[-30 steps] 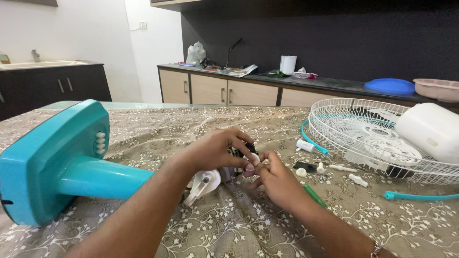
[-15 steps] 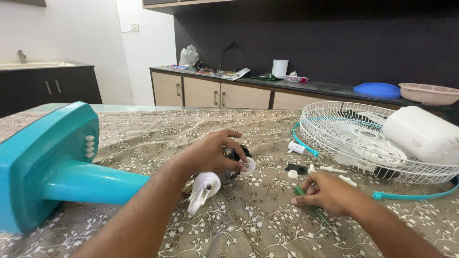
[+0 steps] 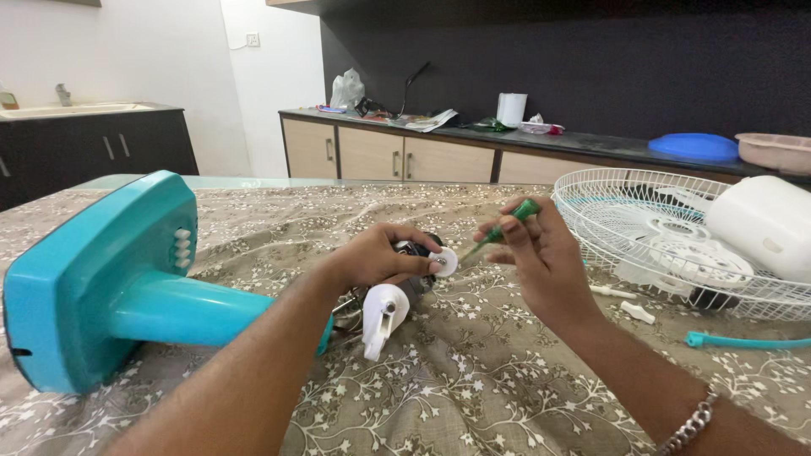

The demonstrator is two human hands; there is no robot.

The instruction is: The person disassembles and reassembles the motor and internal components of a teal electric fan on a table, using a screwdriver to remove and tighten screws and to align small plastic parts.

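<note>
The left hand (image 3: 376,256) covered most of the dark fan motor (image 3: 414,253), so its body could not be made out. The green screwdriver (image 3: 498,228) had its tip too thin to trace. The white housing (image 3: 764,224) ran off the right edge.

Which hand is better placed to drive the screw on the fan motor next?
Probably the right hand: it already grips the green-handled screwdriver, tip aimed at the dark fan motor. The left hand is occupied steadying that motor, fingers on its round white plastic cap.
</note>
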